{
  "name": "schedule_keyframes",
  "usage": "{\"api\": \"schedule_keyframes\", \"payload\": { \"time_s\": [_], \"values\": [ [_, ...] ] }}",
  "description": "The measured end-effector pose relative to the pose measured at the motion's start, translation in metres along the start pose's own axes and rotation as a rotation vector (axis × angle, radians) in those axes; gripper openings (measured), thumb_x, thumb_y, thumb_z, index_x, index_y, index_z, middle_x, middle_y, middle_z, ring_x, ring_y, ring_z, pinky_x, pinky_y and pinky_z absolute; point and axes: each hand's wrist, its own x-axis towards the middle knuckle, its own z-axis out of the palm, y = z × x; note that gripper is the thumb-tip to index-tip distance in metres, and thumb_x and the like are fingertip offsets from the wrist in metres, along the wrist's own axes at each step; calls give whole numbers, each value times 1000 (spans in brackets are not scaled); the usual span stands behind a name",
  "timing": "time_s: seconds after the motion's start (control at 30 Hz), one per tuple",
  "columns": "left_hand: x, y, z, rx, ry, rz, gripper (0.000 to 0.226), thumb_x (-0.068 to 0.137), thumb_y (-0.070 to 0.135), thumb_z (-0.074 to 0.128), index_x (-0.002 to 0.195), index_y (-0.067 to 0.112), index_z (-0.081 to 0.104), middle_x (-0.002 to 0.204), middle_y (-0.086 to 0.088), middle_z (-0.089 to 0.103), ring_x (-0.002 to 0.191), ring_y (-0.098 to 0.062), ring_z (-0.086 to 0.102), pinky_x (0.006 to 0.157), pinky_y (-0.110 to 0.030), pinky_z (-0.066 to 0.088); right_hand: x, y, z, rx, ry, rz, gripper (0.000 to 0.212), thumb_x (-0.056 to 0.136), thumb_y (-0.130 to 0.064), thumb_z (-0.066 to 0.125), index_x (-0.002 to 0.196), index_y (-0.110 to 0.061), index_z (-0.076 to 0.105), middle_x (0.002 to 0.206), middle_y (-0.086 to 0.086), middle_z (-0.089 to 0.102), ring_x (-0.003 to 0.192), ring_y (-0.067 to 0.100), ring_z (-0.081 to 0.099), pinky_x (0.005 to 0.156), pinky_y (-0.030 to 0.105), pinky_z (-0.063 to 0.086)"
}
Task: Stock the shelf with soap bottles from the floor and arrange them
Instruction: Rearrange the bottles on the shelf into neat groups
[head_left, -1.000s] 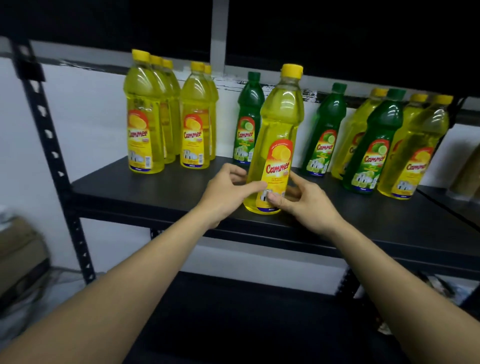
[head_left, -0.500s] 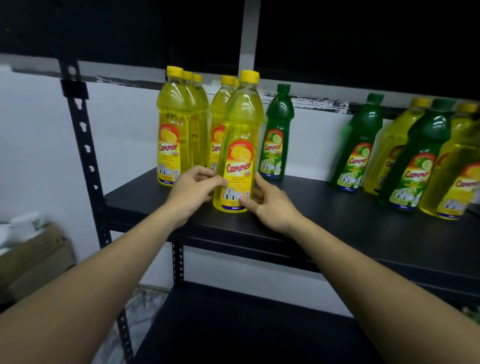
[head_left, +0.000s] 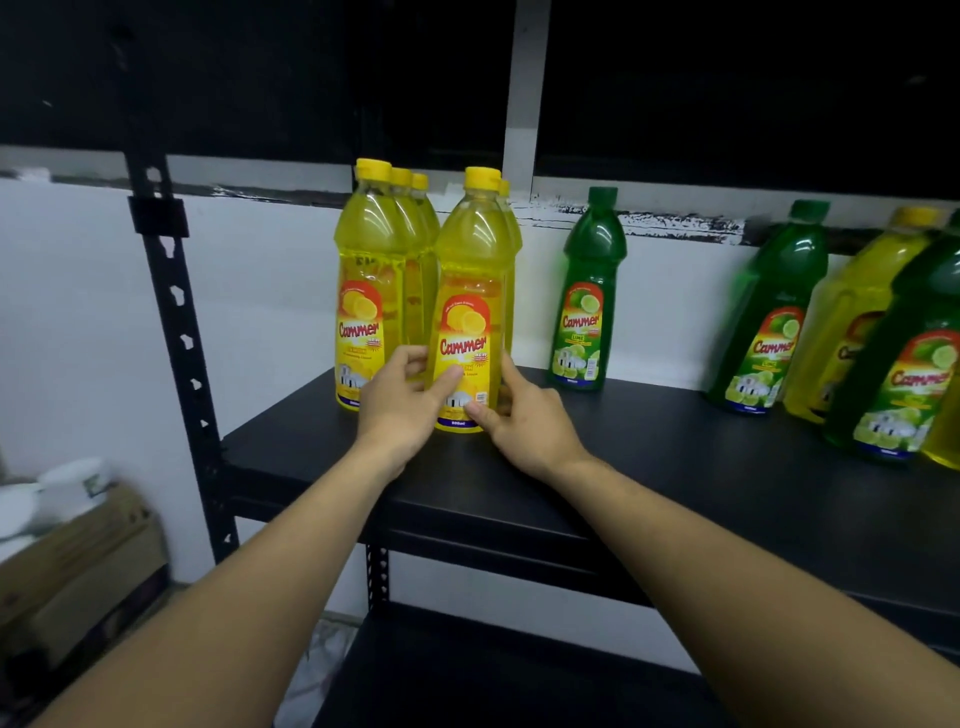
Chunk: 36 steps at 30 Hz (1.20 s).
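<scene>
Both hands hold one yellow lemon soap bottle (head_left: 470, 312) low at its label: left hand (head_left: 402, 402) and right hand (head_left: 524, 415) each clasp a side of the base, at frame centre on the black shelf (head_left: 649, 467). It stands upright, just beside the yellow row (head_left: 371, 291) to its left. To finish well, I'd nudge it flush, label forward, pressing low so the tall, slick clear plastic doesn't tip. Glossy green lime bottles (head_left: 587, 291) stand apart to the right.
</scene>
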Motion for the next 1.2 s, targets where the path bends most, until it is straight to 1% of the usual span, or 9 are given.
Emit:
{"api": "schedule_keyframes", "payload": {
  "time_s": [0.1, 0.23, 0.43, 0.53, 0.67, 0.8, 1.0, 1.1, 1.2],
  "values": [
    [6, -5, 3, 72, 20, 25, 43, 91, 36, 69, 129, 22, 56, 121, 8, 61, 108, -12, 63, 88, -30, 53, 12, 7, 6, -56, -10, 9, 84, 90, -58, 60, 157, -35, 13, 120, 3, 70, 109, 25, 65, 95, 43, 54],
    [10, -10, 4, 153, 38, 65, 48, 96, 36, 63, 139, 18, 52, 133, 0, 62, 118, -19, 62, 97, -41, 53, 18, 8, 8, -63, 4, -35, 84, 87, -60, 63, 155, -33, 21, 120, 2, 70, 107, 25, 66, 92, 43, 56],
    [7, -9, 5, 282, 47, 109, 54, 98, 40, 57, 145, 16, 47, 136, -4, 61, 120, -24, 61, 97, -48, 53, 11, 5, 1, 15, 11, -28, 80, 86, -46, 74, 153, -26, 34, 118, 1, 71, 102, 17, 68, 94, 36, 56],
    [4, -6, 5, 306, 80, 153, 52, 97, 40, 60, 141, 16, 50, 132, -2, 63, 116, -21, 62, 92, -46, 56, 4, 4, -4, 102, 52, 60, 73, 82, -35, 80, 146, -20, 48, 114, 1, 71, 99, 14, 69, 95, 35, 55],
    [-2, -1, 6, 365, 190, 283, 44, 93, 32, 69, 131, 15, 53, 129, -2, 58, 101, -18, 64, 78, -34, 53, -14, 5, -22, 197, 106, 154, 44, 82, -22, 81, 122, -16, 65, 100, -1, 73, 93, 11, 68, 93, 29, 54],
    [-10, 5, 7, 525, 235, 496, 32, 92, 20, 66, 120, 13, 53, 119, -8, 51, 105, -26, 56, 82, -39, 48, -42, 19, -53, 238, 122, 227, 28, 82, -17, 80, 108, -16, 69, 96, -3, 75, 93, 8, 69, 91, 21, 51],
    [-32, 23, 37, 612, -13, 744, 14, 89, 21, 62, 102, 17, 62, 99, 1, 61, 97, -25, 54, 80, -40, 44, -89, 66, -130, 8, 172, 299, 17, 79, -16, 81, 93, -18, 72, 88, -7, 75, 86, 4, 69, 93, 20, 51],
    [-49, 39, 73, 604, -251, 634, 20, 90, 33, 65, 107, 24, 63, 109, 5, 64, 106, -22, 55, 90, -41, 44, -115, 95, -175, -70, 219, 365, 17, 80, -17, 82, 93, -18, 72, 88, -8, 75, 88, 5, 70, 91, 21, 51],
    [-62, 53, 113, 625, -472, 502, 41, 88, 51, 64, 123, 31, 58, 130, 8, 60, 124, -18, 51, 105, -43, 40, -135, 121, -209, -53, 308, 441, 18, 80, -16, 82, 94, -17, 71, 88, -6, 75, 90, 9, 70, 91, 26, 53]
  ]
}}
